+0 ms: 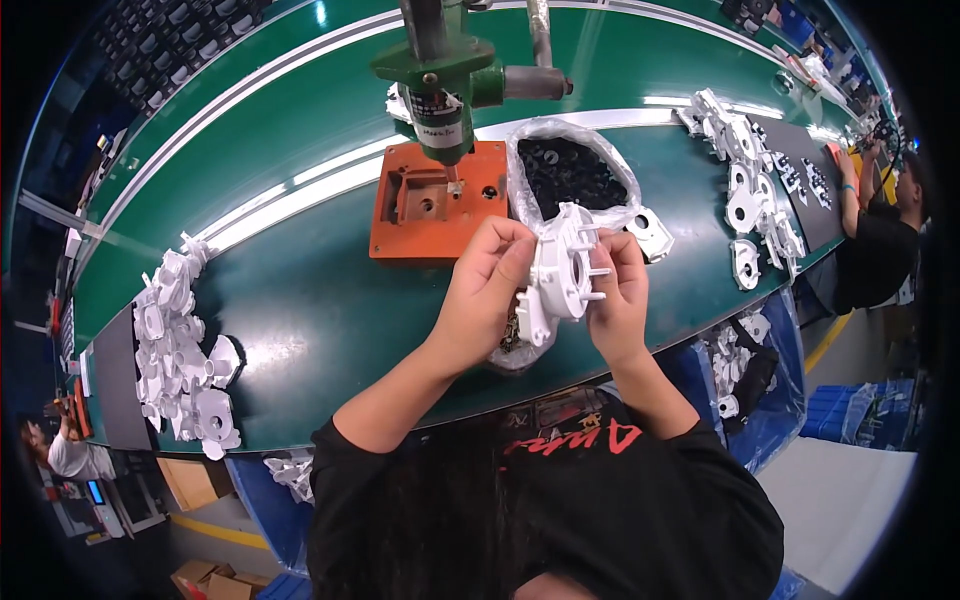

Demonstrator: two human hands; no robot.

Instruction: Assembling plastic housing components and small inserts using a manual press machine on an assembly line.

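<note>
Both hands hold a white plastic housing (563, 265) with a round opening and several pegs, raised above the green bench. My left hand (487, 285) grips its left side between thumb and fingers. On the other side, my right hand (622, 290) pinches its edge; some fingertips are hidden behind it. Just beyond lies a bag-lined container of small black parts (570, 175). Left of that, an orange fixture block (425, 235) sits under a green press head (440, 120). Below the housing, a second container with small metal-looking pieces (515, 345) is partly covered by my hands.
White housings are heaped at left (175, 350) and at right (745, 190) on the bench. Another white part (650, 235) lies beside the black parts. Blue bins (785, 370) with white parts stand below the bench edge. Co-workers sit at far left and far right.
</note>
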